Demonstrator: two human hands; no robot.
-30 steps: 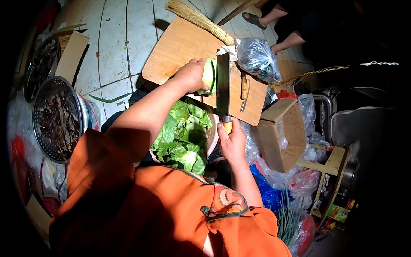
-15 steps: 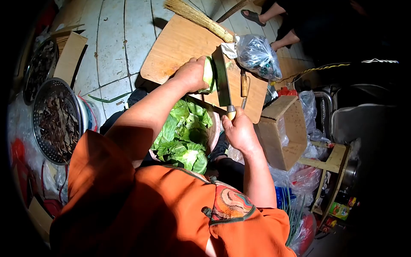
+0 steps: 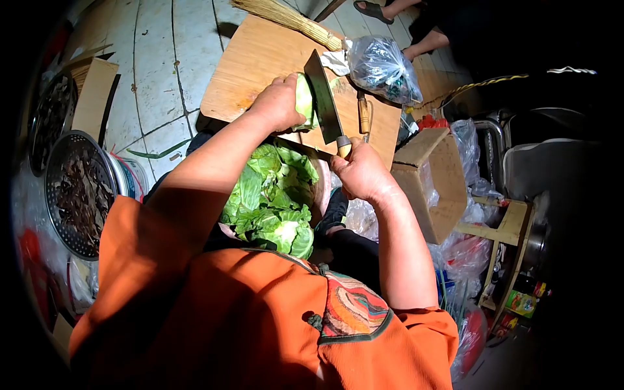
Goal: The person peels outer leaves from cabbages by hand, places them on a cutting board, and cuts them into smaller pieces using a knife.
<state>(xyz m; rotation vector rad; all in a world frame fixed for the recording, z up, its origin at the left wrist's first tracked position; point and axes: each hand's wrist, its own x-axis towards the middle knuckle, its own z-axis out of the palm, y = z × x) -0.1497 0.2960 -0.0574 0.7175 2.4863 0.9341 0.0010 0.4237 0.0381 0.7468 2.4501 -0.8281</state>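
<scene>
My left hand [image 3: 278,105] is closed over a pale green cabbage piece [image 3: 304,103], pressing it near the front edge of the wooden board [image 3: 244,62]. Wrapped round the handle of a cleaver [image 3: 323,94] is my right hand [image 3: 363,170]. The wide blade stands on edge just right of the cabbage; whether it touches the cut face I cannot tell. Below the board, a tub [image 3: 322,195] holds loose green cabbage leaves [image 3: 273,198]. A small wooden-handled tool [image 3: 363,116] lies on the board, right of the blade.
A straw brush [image 3: 289,23] and a tied plastic bag [image 3: 385,70] lie along the board's far side. On the left stands a colander of dark dried pieces [image 3: 81,195]. An open cardboard box [image 3: 432,182] is at the right. Another person's feet [image 3: 426,44] show beyond the board.
The cleaver has shifted and its blade now leans with the top further left. My right hand has turned slightly, while my left hand still holds the cabbage. The whole view has moved a little.
</scene>
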